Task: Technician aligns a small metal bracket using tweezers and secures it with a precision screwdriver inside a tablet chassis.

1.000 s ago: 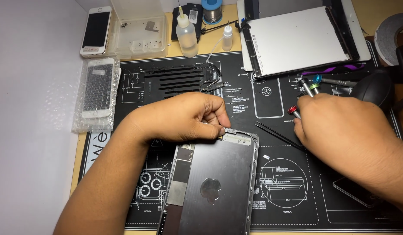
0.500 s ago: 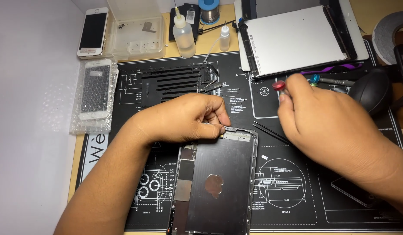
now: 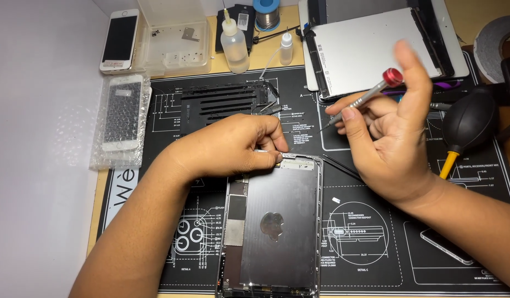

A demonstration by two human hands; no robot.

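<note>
Since the earlier frames the right hand (image 3: 393,140) has risen off the black work mat (image 3: 376,243) and turned palm-up; its grip is clenched on a thin screwdriver (image 3: 361,102) with a red cap, pinched between thumb and fingertips, tip pointing down-left. The left hand (image 3: 233,146) has stayed put, fingers curled and pressing on the top edge of the opened tablet shell (image 3: 277,221), grasping nothing that can be made out. The shell lies on the mat just below that hand and down-left of the screwdriver grip. Black tweezers (image 3: 340,167) lie on the mat under the right hand, partly hidden by it. Right of the grip sits a black rubber air blower (image 3: 473,121); above it a detached tablet screen (image 3: 371,44). Far left of the left hand, a phone in bubble wrap (image 3: 121,118) rests on the tabletop (image 3: 103,176), and a squeeze bottle (image 3: 234,47) stands above.
</note>
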